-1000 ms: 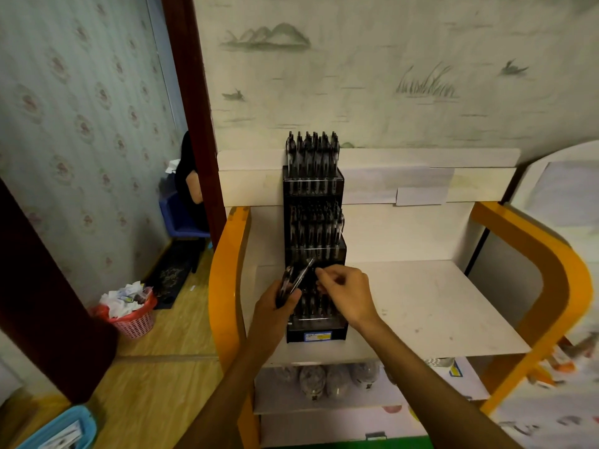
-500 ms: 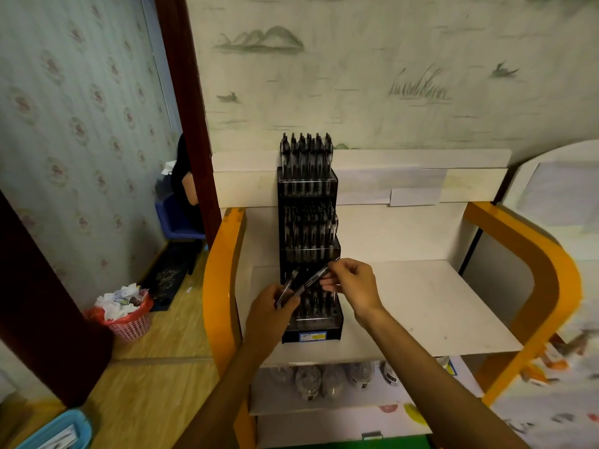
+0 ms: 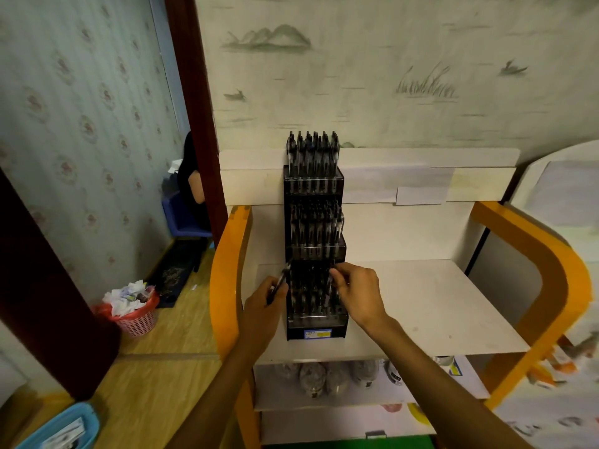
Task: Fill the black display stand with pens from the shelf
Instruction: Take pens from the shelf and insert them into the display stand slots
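Standing on the white shelf board [image 3: 437,306] against the back panel, a black display stand [image 3: 316,325] with three stepped tiers is being filled with pens. Its top tier [image 3: 312,179] and middle tier [image 3: 316,241] are being shown packed with upright dark pens, and the bottom tier [image 3: 312,299] is also largely occupied. A few dark pens [image 3: 280,280] are being held in the left hand [image 3: 264,307], whose fingers are curled around them just beside the stand's left edge, the pens tilting up toward the stand. One pen [image 3: 331,286] is being pinched at its top by the right hand [image 3: 359,291] at the right side of the bottom tier, standing nearly upright in or just above that tier; whether it is fully seated cannot be told. The hands are being kept apart, one on each side of the bottom tier. Orange side frames [image 3: 227,280] are enclosing the shelf. On the floor to the left, a pink wastebasket [image 3: 136,319] full of paper is sitting near a dark door frame [image 3: 194,92].
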A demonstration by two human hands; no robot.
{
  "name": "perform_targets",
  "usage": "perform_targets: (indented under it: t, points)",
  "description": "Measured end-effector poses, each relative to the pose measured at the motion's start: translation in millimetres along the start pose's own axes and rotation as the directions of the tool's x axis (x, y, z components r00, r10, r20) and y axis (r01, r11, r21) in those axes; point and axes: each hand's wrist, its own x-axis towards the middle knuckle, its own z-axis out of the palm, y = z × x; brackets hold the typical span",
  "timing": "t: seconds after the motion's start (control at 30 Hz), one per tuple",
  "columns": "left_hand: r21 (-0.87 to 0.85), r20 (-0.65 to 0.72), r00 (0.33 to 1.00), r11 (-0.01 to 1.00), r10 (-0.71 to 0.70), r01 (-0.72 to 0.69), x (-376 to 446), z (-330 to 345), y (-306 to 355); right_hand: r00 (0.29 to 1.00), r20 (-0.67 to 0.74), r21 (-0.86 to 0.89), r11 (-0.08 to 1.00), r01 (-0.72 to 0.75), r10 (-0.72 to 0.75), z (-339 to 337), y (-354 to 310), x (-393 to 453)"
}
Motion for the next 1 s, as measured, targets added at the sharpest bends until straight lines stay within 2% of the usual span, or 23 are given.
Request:
perform_targets:
  t: [0.23,0.4,0.53,0.67,0.7,0.77,0.83,0.87,0.93,1.0]
  points:
    - [-0.023,0.014,1.0,0.999,-0.023,0.024,-1,-1,-1,0.998,0.051,0.002,1.0,-0.028,0.028,14,4,-8]
    - [-0.022,0.055,0.998,0.999,-0.042,0.044,0,1,3,0.978,0.186,-0.084,0.993,-0.079,0.093,27,13,-15]
    - [-0.054,0.108,0.994,0.998,-0.005,0.011,-1,3,6,0.971,0.188,-0.109,0.986,-0.129,0.148,27,19,-17]
    - [0.036,0.111,0.993,0.999,0.032,-0.037,1,3,6,0.971,0.161,-0.122,0.98,-0.155,0.174,19,18,-16]
    - [0.06,0.123,0.992,0.997,0.036,-0.044,2,3,7,0.973,0.145,-0.071,0.983,-0.17,0.179,17,16,-17]
    - [0.116,0.158,0.987,0.992,0.034,-0.053,4,5,8,0.96,0.136,0.195,0.943,-0.268,0.245,13,11,-15]
    - [0.176,0.186,0.982,0.983,0.014,-0.047,5,9,9,0.928,0.204,0.494,0.786,-0.372,0.311,8,2,-13]
    - [0.195,0.198,0.98,0.98,0.003,-0.042,5,11,11,0.92,0.244,0.586,0.709,-0.392,0.307,5,-2,-11]
    - [0.213,0.221,0.975,0.976,-0.009,-0.039,5,16,15,0.92,0.287,0.665,0.635,-0.393,0.268,1,-8,-10]
    - [0.22,0.239,0.971,0.974,-0.001,-0.054,4,20,20,0.925,0.282,0.682,0.625,-0.38,0.255,-2,-11,-9]
